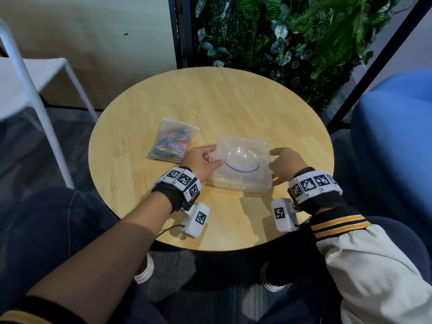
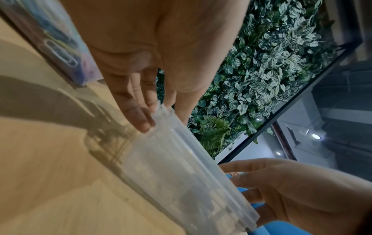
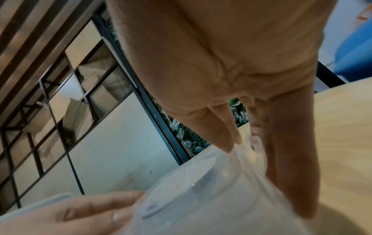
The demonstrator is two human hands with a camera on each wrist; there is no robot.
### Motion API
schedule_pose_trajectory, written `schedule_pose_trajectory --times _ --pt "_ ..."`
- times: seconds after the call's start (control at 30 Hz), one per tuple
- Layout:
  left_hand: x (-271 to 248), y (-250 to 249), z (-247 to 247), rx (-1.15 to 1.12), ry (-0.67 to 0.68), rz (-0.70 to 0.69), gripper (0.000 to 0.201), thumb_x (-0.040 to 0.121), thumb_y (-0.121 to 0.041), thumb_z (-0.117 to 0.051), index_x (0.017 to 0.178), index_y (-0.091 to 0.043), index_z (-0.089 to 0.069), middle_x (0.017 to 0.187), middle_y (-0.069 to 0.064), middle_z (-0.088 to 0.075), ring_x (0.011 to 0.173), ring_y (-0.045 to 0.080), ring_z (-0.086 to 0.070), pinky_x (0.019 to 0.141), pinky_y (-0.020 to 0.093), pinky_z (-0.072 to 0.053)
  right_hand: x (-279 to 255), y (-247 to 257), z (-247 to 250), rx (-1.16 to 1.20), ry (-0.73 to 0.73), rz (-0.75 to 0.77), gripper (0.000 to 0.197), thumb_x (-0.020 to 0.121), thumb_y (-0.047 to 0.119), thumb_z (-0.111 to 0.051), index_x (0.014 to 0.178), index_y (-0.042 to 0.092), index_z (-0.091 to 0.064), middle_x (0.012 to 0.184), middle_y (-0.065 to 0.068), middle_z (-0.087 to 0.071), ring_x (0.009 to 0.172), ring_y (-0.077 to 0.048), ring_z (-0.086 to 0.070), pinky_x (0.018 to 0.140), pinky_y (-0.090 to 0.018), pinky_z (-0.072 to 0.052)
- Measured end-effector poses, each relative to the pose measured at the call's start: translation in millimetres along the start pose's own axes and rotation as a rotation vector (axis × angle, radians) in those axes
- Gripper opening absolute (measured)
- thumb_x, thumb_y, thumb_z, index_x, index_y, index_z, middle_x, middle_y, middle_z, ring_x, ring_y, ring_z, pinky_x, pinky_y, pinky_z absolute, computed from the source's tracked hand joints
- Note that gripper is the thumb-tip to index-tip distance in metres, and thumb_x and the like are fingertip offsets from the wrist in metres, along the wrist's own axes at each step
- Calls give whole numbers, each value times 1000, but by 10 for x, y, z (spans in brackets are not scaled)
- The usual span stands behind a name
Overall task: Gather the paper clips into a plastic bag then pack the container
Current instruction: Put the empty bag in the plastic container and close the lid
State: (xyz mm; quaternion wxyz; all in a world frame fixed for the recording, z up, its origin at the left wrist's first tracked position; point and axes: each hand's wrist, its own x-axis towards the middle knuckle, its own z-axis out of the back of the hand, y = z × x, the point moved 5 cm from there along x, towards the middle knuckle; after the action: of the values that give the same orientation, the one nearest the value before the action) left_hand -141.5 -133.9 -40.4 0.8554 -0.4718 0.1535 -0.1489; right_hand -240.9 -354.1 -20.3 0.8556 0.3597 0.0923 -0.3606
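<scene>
Gripping the clear plastic container (image 1: 242, 162) from both sides in the head view: left hand (image 1: 201, 160) curled at its left edge, thumb lying on the lid, right hand (image 1: 286, 165) curled at the opposite edge, lid apparently seated on top with a round domed centre. Just outside the left hand's grip, lying flat on the round wooden table (image 1: 233, 101), the plastic bag (image 1: 171, 141) filled with coloured paper clips (image 1: 169, 146), none seen loose on the wood. Judged from that: gathering done, packing not, since the bag sits outside the container and the lid looks closed over an empty box. Left to do, probably: lifting the lid, placing the bag inside, closing again. Seen from the left wrist: fingers (image 2: 138, 117) pressed against the container's stepped rim, thumb side behind it, so a pinch on the lid edge; bag corner visible behind the palm, near but apart; the other hand waiting at the far end of the box. Seen from the right wrist, blurred: fingertips (image 3: 225, 139) touching the lid's corner tab, one long finger running down the side wall; pinching or merely pressing, cannot tell for certain, though curled contact looks likely.
</scene>
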Motion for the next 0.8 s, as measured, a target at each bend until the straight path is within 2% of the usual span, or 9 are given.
schedule_pose_trajectory --times 0.1,0.13,0.23,0.3,0.43,0.53,0.6,0.7,0.8 --pt "-27 49 4 -28 22 -8 59 81 -28 -79 135 -17 -58 100 -2 -63 85 7 -58 85 20 -45 9 -19 50 143 23 -16 52 90 -3 -51 140 7 -45 118 -18 -61 79 -31 -69 71 -44 -61" --pt "-35 59 8 -20 21 -6 59 80 -30 -80 134 -18 -59 101 -2 -64 90 8 -58 87 20 -43 6 -20 67 192 29 -26 51 90 -4 -52 139 5 -46 116 -17 -60 80 -30 -67 69 -42 -60" --pt "-6 104 1 -15 -11 4 57 80 -35 -79 132 -22 -61 88 -3 -62 89 11 -62 93 26 -48 12 -29 63 258 22 -35 50 89 -5 -56 136 9 -50 111 -18 -64 80 -30 -68 66 -41 -60" --pt "16 114 -15 1 -33 -3 57 80 -37 -78 133 -24 -60 82 -1 -59 84 16 -63 92 32 -52 17 -14 53 159 -57 -10 45 88 5 -60 132 17 -56 105 -14 -69 77 -30 -71 70 -43 -61" --pt "29 79 -23 43 -60 -33 54 85 -35 -74 135 -23 -58 79 0 -53 79 26 -65 85 33 -55 37 10 27 38 -124 47 43 86 22 -61 129 29 -60 102 -8 -73 80 -29 -72 79 -43 -60" --pt "39 102 -19 32 -41 -39 50 91 -30 -68 138 -23 -55 75 -2 -45 64 18 -59 66 20 -56 40 -5 38 10 -95 50 47 89 24 -58 135 33 -55 101 -6 -73 79 -27 -72 81 -42 -59" --pt "48 127 -17 35 -23 -48 50 94 -28 -64 142 -27 -50 75 -4 -43 60 15 -57 57 15 -52 43 -9 24 28 -46 59 50 92 21 -54 141 33 -47 101 -6 -73 72 -26 -73 77 -41 -61" --pt "46 140 -12 51 8 -44 54 95 -29 -62 146 -28 -44 75 -5 -40 63 14 -52 65 22 -50 37 -1 -32 55 30 69 58 96 15 -50 148 33 -34 107 -7 -69 71 -25 -72 71 -41 -62" --pt "80 141 -13 32 32 -39 59 89 -31 -70 143 -23 -49 77 -4 -44 74 18 -54 81 33 -55 55 -1 -38 59 30 57 58 96 10 -48 149 30 -34 117 -12 -66 72 -27 -71 70 -42 -62"
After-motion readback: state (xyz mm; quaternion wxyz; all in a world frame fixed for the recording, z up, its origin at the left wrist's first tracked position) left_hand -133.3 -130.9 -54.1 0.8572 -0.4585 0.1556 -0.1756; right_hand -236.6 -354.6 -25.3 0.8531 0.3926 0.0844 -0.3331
